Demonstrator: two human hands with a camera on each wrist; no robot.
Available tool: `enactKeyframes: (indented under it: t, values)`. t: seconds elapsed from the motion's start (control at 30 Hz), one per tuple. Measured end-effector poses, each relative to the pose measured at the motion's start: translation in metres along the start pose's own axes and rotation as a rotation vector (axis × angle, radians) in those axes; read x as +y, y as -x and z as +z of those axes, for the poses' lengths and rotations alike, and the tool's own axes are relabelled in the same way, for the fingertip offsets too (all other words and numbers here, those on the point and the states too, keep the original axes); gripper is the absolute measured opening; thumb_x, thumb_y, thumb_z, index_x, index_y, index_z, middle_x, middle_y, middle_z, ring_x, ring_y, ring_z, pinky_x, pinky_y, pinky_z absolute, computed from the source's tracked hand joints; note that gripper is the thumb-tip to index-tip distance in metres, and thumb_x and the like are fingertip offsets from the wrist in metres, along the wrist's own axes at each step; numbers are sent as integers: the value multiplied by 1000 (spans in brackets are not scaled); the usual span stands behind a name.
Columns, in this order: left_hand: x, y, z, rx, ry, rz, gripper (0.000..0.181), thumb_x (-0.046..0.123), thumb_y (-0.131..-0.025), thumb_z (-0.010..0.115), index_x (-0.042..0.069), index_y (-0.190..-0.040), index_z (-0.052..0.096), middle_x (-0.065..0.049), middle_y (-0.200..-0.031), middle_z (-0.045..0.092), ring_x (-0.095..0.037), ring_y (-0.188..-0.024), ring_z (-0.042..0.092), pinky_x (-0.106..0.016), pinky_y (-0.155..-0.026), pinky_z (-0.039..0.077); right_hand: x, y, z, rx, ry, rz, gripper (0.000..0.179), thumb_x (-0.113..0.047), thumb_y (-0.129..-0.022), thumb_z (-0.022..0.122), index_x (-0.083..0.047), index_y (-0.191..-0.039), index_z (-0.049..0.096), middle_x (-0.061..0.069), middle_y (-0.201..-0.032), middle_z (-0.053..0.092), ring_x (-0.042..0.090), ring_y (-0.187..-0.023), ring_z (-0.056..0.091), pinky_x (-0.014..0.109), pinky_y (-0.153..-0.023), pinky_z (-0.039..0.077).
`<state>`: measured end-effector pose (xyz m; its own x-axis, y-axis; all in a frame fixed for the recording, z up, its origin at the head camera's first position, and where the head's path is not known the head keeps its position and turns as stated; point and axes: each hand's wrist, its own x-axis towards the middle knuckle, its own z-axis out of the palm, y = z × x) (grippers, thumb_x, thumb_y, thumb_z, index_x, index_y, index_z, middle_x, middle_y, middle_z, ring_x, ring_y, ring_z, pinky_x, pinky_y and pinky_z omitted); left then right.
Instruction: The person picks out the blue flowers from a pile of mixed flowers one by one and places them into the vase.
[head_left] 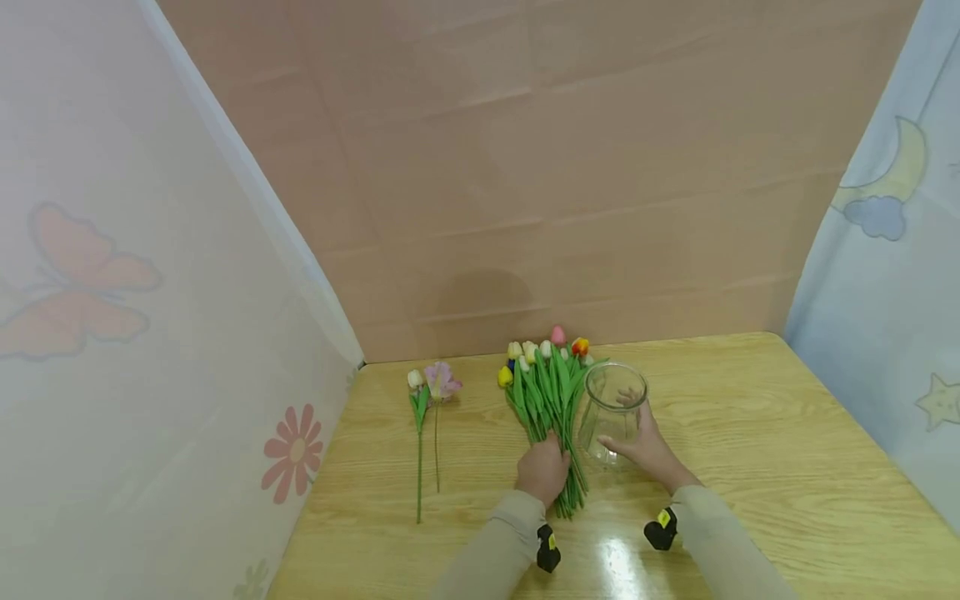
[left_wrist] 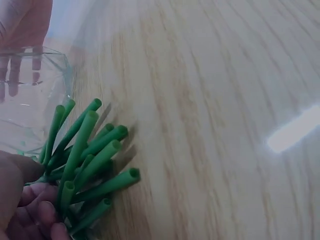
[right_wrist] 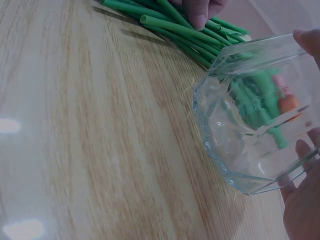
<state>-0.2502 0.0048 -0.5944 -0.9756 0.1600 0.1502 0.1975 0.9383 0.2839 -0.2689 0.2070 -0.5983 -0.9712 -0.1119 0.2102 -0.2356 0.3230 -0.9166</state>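
A bunch of artificial tulips [head_left: 551, 396] with white, yellow, pink and orange-red heads lies at the table's middle, heads toward the back. My left hand [head_left: 543, 470] grips their green stems [left_wrist: 95, 165], whose cut ends stick out past the fingers in the left wrist view. Just to the right is a clear glass vase [head_left: 611, 408] with a faceted base [right_wrist: 225, 170]. My right hand [head_left: 641, 442] holds the vase from its right side, thumb in front and fingers behind. Through the glass, the right wrist view shows green leaves and an orange-red bloom.
On the left of the wooden table [head_left: 750, 433] lie a single white tulip [head_left: 417, 380] and a pink-purple flower [head_left: 442, 382] on a thin stem, side by side. A brown backdrop [head_left: 562, 167] hangs behind the table. Patterned cloths [head_left: 187, 292] hang at both sides.
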Motion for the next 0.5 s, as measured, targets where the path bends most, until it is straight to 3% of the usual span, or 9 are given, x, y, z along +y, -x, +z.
enactKeyframes:
  t: [0.1,0.23,0.4,0.5]
  values:
    - [-4,-3,3,-40,103,-24,27,31,-96,61,7,-105,67,5,-53,49,-6,-40,39,-21,-36,29,-1,0,0,-1,-6,-4,95,-13,-83,77,-8,-152,12,27,-150,25,49,-142,12,74,-104,13]
    - [-8,-4,3,-77,224,-50,22,28,-95,63,15,-78,58,7,-55,45,-5,-44,37,-21,-41,28,-1,0,1,-4,-8,-3,95,-14,-83,77,-10,-152,11,27,-150,25,49,-142,12,74,-104,13]
    - [-7,-5,-7,-56,334,-65,24,23,-95,62,15,-73,54,7,-55,45,-6,-45,38,-22,-43,30,-1,1,1,-2,-12,-8,95,-13,-83,77,-9,-152,11,28,-150,24,50,-142,12,74,-104,12]
    - [-4,-6,-12,-16,399,-77,14,18,-96,57,10,-85,56,7,-52,42,-6,-42,37,-23,-41,30,-2,1,0,1,-17,-11,95,-13,-83,77,-9,-151,11,28,-150,24,50,-142,11,74,-104,11]
